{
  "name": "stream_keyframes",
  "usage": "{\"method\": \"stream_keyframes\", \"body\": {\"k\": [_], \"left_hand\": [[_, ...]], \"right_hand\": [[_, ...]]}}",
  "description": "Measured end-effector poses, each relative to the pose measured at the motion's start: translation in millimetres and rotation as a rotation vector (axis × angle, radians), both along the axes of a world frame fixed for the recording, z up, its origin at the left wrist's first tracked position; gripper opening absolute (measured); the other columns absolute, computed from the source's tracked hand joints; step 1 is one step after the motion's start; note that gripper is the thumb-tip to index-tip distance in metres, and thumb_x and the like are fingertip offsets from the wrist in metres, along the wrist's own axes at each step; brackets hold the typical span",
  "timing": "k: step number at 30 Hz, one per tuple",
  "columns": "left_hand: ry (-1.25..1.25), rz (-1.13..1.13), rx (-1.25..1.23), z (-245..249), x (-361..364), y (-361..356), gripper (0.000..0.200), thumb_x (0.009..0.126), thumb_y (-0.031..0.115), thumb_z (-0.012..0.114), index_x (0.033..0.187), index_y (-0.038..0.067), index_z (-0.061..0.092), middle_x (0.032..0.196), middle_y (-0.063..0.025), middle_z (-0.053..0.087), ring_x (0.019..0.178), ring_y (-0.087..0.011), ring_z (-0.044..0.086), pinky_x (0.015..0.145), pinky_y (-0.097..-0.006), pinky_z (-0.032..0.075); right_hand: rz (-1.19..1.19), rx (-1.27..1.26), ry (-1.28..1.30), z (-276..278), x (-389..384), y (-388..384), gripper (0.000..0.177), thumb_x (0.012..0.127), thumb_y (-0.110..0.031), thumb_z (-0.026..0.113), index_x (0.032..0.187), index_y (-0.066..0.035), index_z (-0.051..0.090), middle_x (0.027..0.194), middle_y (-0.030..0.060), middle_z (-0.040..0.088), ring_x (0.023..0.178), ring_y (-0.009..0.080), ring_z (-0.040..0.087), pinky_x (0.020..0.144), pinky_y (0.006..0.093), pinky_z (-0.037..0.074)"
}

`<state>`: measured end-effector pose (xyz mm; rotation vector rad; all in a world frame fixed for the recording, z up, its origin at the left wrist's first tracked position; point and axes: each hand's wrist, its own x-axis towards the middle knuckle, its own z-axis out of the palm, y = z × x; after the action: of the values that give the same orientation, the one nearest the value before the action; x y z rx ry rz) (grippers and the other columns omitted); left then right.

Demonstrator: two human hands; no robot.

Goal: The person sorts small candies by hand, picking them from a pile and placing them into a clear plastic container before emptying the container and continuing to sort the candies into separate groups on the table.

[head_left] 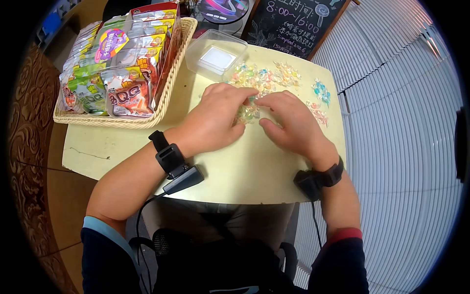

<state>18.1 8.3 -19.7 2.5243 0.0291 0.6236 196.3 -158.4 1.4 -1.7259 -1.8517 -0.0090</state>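
My left hand (215, 117) rests over wrapped candies on the pale yellow table, its thumb and index finger apart. My right hand (292, 121) faces it from the other side, fingers bent, with a gap between thumb and index finger. No candy shows in either grip, though the other fingertips are partly hidden. Between and beyond the hands lies a mixed heap of candies (254, 76) in clear wrappers. Greenish candies (248, 115) sit just between the two hands. Separate groups stand nearby: yellow candies (287, 74), blue candies (321, 91) and pink candies (318, 114).
A clear plastic box (215, 54) with a white patch at its bottom stands behind my left hand. At the left, a wicker basket (169, 93) holds several snack packets. A chalkboard (293, 24) leans at the back; a corrugated panel (396, 147) borders the table's right side.
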Motion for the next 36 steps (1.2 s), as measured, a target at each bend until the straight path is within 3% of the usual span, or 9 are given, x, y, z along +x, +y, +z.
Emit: {"method": "stream_keyframes", "body": {"k": [4, 11, 14, 16, 22, 30, 36], "left_hand": [[0.036, -0.048, -0.098, 1, -1, 2, 0.076, 0.085, 0.004, 0.070, 0.158, 0.005, 0.048, 0.130, -0.0202, 0.068, 0.128, -0.0415, 0.057, 0.113, -0.0484, 0.045], [-0.016, -0.082, -0.102, -4, 2, 6, 0.075, 0.084, -0.002, 0.064, 0.158, 0.007, 0.050, 0.136, -0.0218, 0.065, 0.133, -0.0425, 0.056, 0.119, -0.0501, 0.043], [-0.081, -0.063, 0.001, -2, 2, 6, 0.068, 0.083, -0.002, 0.066, 0.150, 0.006, 0.055, 0.131, -0.0206, 0.066, 0.128, -0.0410, 0.059, 0.116, -0.0493, 0.044], [-0.083, -0.021, 0.051, 3, 0, 7, 0.056, 0.082, 0.000, 0.069, 0.137, 0.005, 0.062, 0.120, -0.0172, 0.067, 0.119, -0.0381, 0.062, 0.111, -0.0476, 0.046], [0.005, -0.045, 0.032, 5, -1, 12, 0.038, 0.080, 0.001, 0.071, 0.118, 0.005, 0.065, 0.105, -0.0136, 0.068, 0.107, -0.0361, 0.063, 0.102, -0.0452, 0.047], [0.040, -0.057, 0.064, 5, -1, 13, 0.020, 0.080, 0.003, 0.071, 0.100, 0.007, 0.069, 0.108, -0.0112, 0.066, 0.111, -0.0341, 0.060, 0.104, -0.0432, 0.047], [0.008, -0.048, 0.051, 4, -1, 12, 0.009, 0.084, 0.008, 0.075, 0.092, 0.006, 0.072, 0.114, -0.0112, 0.066, 0.117, -0.0340, 0.059, 0.106, -0.0435, 0.046]], "right_hand": [[0.017, -0.101, 0.017, 3, -3, -2, 0.039, 0.089, -0.009, 0.076, 0.127, -0.006, 0.070, 0.119, 0.0142, 0.072, 0.112, 0.0351, 0.066, 0.099, 0.0436, 0.055], [-0.070, -0.191, 0.096, 5, -6, -3, 0.033, 0.088, -0.006, 0.075, 0.120, -0.006, 0.068, 0.110, 0.0135, 0.072, 0.105, 0.0343, 0.067, 0.093, 0.0426, 0.055], [-0.051, -0.172, 0.103, 4, -7, -3, 0.026, 0.089, -0.005, 0.073, 0.114, -0.005, 0.067, 0.106, 0.0135, 0.072, 0.102, 0.0344, 0.067, 0.091, 0.0432, 0.055], [-0.046, -0.163, 0.095, 4, -8, -2, 0.023, 0.089, -0.004, 0.073, 0.111, -0.005, 0.067, 0.105, 0.0133, 0.072, 0.101, 0.0346, 0.067, 0.090, 0.0435, 0.055], [-0.052, -0.148, 0.057, 2, -7, -1, 0.018, 0.090, -0.005, 0.072, 0.108, -0.005, 0.068, 0.103, 0.0126, 0.072, 0.101, 0.0353, 0.066, 0.090, 0.0446, 0.054], [-0.176, -0.040, 0.078, 11, -6, -2, 0.014, 0.090, -0.006, 0.073, 0.103, -0.006, 0.068, 0.098, 0.0132, 0.071, 0.094, 0.0345, 0.067, 0.085, 0.0443, 0.055], [0.038, -0.024, 0.205, 1, -9, 1, 0.012, 0.088, -0.003, 0.074, 0.096, -0.007, 0.066, 0.093, 0.0110, 0.068, 0.091, 0.0315, 0.067, 0.082, 0.0415, 0.055]]}}
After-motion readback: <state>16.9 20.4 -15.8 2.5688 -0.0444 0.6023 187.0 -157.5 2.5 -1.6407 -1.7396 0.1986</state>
